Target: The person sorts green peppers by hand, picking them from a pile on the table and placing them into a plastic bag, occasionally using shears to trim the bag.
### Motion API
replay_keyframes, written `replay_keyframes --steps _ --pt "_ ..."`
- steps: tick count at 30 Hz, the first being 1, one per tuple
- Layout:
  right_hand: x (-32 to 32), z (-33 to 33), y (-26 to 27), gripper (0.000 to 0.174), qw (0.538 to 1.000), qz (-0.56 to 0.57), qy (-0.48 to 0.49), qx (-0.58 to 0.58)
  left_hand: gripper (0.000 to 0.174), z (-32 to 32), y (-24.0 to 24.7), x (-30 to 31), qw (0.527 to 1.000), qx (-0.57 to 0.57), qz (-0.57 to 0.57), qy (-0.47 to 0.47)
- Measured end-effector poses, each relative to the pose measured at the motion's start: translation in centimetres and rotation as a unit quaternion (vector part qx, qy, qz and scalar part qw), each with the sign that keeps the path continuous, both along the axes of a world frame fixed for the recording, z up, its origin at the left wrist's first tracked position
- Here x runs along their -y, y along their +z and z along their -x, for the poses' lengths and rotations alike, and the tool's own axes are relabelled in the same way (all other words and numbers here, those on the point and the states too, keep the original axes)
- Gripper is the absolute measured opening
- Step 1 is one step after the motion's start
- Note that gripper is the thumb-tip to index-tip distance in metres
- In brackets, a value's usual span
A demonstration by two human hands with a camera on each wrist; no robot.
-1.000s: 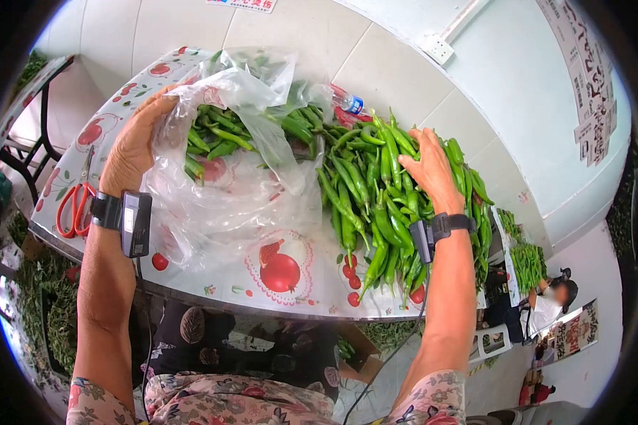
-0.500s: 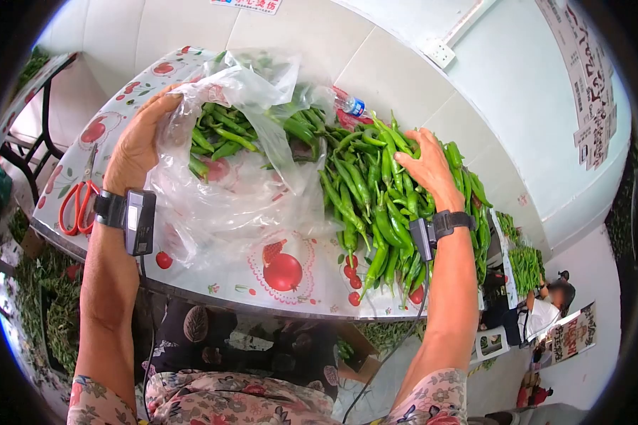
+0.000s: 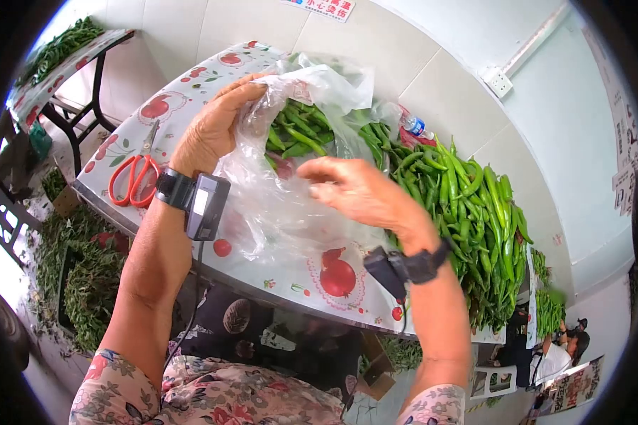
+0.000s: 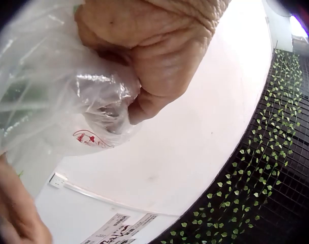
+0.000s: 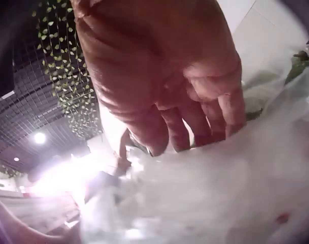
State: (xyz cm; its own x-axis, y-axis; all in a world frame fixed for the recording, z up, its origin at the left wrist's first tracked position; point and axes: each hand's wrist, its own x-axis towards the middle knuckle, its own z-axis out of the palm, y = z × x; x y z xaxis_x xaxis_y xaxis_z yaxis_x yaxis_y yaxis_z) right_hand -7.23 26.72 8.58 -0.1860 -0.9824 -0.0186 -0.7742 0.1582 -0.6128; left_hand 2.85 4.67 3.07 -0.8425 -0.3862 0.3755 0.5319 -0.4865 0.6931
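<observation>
A clear plastic bag (image 3: 259, 212) lies on the table with its mouth held up, and several long green chili peppers (image 3: 301, 127) show inside. My left hand (image 3: 209, 134) grips the bag's rim at the left; in the left wrist view the thumb and fingers pinch the bunched plastic (image 4: 106, 91). My right hand (image 3: 365, 195) is over the front of the bag, fingers pointing left toward the mouth. In the right wrist view its fingers (image 5: 195, 122) are loosely extended at the bag's edge, with no pepper visible in them. A large heap of green chili peppers (image 3: 468, 212) lies to the right.
Red-handled scissors (image 3: 135, 180) lie at the left of the fruit-patterned tablecloth (image 3: 276, 273). A plastic bottle (image 3: 416, 127) lies behind the heap by the wall. Side tables with greens stand left and far right, where a person (image 3: 556, 358) sits.
My right hand has left the pepper heap and moved left to the bag's mouth. The left hand keeps its grip on the rim. The head view has swung left.
</observation>
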Motion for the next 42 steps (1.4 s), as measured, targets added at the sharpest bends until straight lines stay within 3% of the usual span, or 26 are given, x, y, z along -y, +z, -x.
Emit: replay_keyframes --steps 2,6,8,11,15,19,22,23,27,30,35,38,39,42 --pt "1.9 1.0 -1.6 0.041 0.994 -0.046 0.031 -0.097 0.031 0.2 -0.2 0.2 1.000 0.013 -0.007 0.017" --pt "2.5 7.8 -3.0 0.043 0.964 0.049 -0.140 -0.219 0.034 0.3 -0.3 0.2 0.999 0.020 -0.020 0.030" --pt "1.9 9.7 -2.9 0.045 0.961 0.052 -0.176 -0.207 0.035 0.4 -0.3 0.2 0.999 0.023 -0.029 0.023" --pt "1.4 9.8 -3.2 0.045 0.971 -0.113 -0.078 -0.194 0.033 0.5 -0.2 0.2 0.999 0.019 -0.037 0.023" --pt "1.5 9.4 -6.3 0.032 0.954 -0.001 -0.051 -0.296 0.029 0.4 -0.2 -0.4 0.999 0.024 -0.028 0.031" --pt "2.4 8.3 -5.8 0.027 0.939 -0.106 -0.087 -0.314 0.027 0.1 0.2 -0.7 1.000 0.015 -0.008 0.009" --pt "1.4 8.3 -5.5 0.025 0.930 0.055 -0.108 -0.347 0.026 0.2 0.3 -0.6 0.999 0.020 -0.019 0.022" --pt "1.5 8.8 -4.7 0.025 0.925 0.108 -0.048 -0.361 0.025 0.2 0.2 -0.6 0.999 0.025 -0.022 0.026" --pt "1.4 7.8 -2.7 0.025 0.910 0.119 -0.128 -0.376 0.025 0.3 0.2 -0.6 0.999 0.027 -0.016 0.024" --pt "2.3 6.0 -1.5 0.021 0.942 0.202 -0.100 -0.248 0.025 0.1 0.3 -0.7 0.999 0.022 -0.017 0.018" --pt "4.3 4.2 -3.3 0.020 0.950 0.141 -0.095 -0.262 0.026 0.4 -0.1 -0.5 0.999 0.033 -0.027 0.022" --pt "5.5 4.0 -4.0 0.025 0.959 0.076 -0.072 -0.263 0.027 0.4 0.0 -0.6 0.998 0.041 -0.037 0.032" --pt "6.2 4.6 -5.1 0.042 0.948 0.107 -0.054 -0.293 0.028 0.4 0.0 -0.6 0.998 0.044 -0.040 0.029" --pt "7.2 5.2 -5.8 0.065 0.970 0.023 -0.116 -0.212 0.029 0.3 0.1 -0.6 0.998 0.042 -0.040 0.020"
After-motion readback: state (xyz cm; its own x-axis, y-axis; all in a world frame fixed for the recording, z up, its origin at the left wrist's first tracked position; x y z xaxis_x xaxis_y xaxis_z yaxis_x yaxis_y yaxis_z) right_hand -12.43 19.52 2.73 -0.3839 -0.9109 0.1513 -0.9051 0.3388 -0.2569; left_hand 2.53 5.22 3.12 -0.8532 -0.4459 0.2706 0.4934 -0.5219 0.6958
